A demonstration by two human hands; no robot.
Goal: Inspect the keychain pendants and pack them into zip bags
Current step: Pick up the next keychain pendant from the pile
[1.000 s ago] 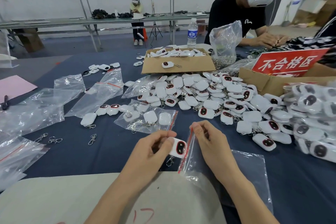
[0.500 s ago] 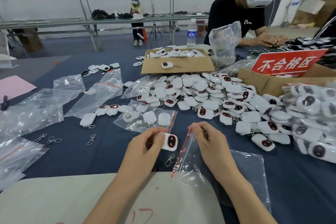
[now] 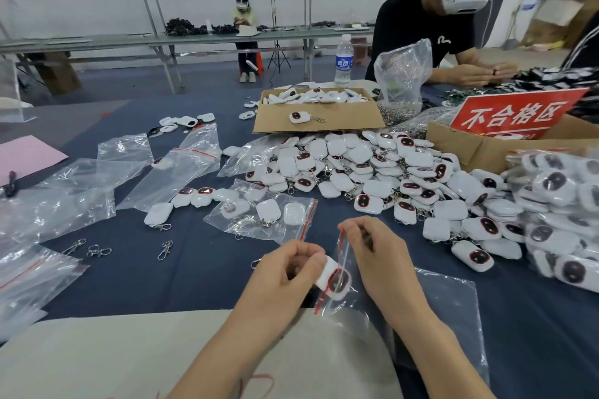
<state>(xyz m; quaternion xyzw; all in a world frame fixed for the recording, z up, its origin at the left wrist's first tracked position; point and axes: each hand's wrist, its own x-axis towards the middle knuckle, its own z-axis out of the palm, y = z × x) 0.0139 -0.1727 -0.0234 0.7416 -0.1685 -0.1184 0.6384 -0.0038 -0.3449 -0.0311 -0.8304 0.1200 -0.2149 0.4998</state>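
Observation:
My left hand (image 3: pixel 285 272) pinches a white keychain pendant (image 3: pixel 335 278) with a dark red-rimmed face. The pendant sits partly inside the mouth of a clear zip bag (image 3: pixel 431 304) with a red seal strip. My right hand (image 3: pixel 376 253) pinches the top edge of the bag's mouth and holds it up. A big heap of the same pendants (image 3: pixel 389 178) lies across the middle and right of the blue table. A filled zip bag (image 3: pixel 265 215) with several pendants lies just beyond my hands.
Empty zip bags (image 3: pixel 81 191) cover the left. Loose metal clasps (image 3: pixel 97 249) lie front left. A cardboard box (image 3: pixel 317 113) of pendants, a box with a red sign (image 3: pixel 512 116) and a water bottle (image 3: pixel 343 58) stand behind. A person (image 3: pixel 453 26) works at the far right.
My left hand moved the pendant rightward from outside the bag into its mouth. My right hand kept its hold on the bag's edge.

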